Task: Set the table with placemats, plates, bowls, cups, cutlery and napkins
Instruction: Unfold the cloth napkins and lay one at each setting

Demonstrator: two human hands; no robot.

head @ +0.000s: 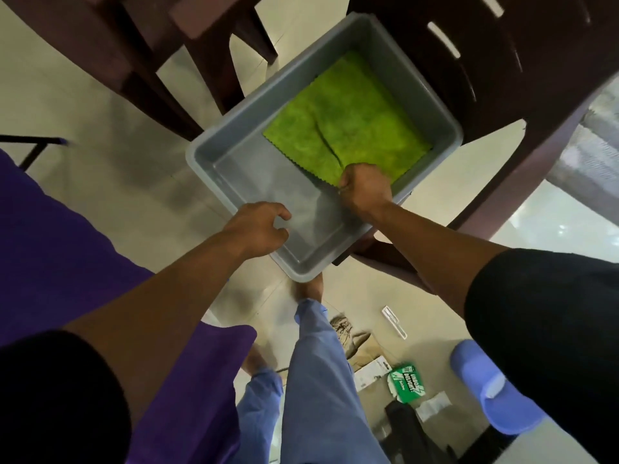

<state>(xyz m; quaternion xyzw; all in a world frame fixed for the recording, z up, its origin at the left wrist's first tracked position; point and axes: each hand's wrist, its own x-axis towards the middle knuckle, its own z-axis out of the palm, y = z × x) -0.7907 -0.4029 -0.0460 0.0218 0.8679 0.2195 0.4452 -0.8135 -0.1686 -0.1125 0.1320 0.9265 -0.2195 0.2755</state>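
The green cloth [348,122] lies flat in the far half of the grey tub [241,152], which sits on the seat of a dark chair [502,78] rather than on any counter. It is most likely one of the napkins or placemats still to be laid. Your right hand [365,189] has its grip closed on the cloth's near corner, fingers curled tight over the zigzag edge. Your left hand [259,229] hangs over the tub's near rim with its grip loosely curled and holding nothing.

To do this lift well, draw the corner up and toward you in one slow pull so the cloth peels off the tub floor instead of bunching. Rest your left hand on the rim to steady the tub, since it overhangs the chair seat and could tip or slide. Once the cloth is clear, take a second corner with the left hand so it arrives at the place setting open and flat.

The cloth is bright lime green with a fuzzy, mottled surface and pinked edges. A raised crease runs from its middle down to the corner you are pinching, which suggests soft, limp fabric that will droop when lifted. The tub appears to hold nothing else.
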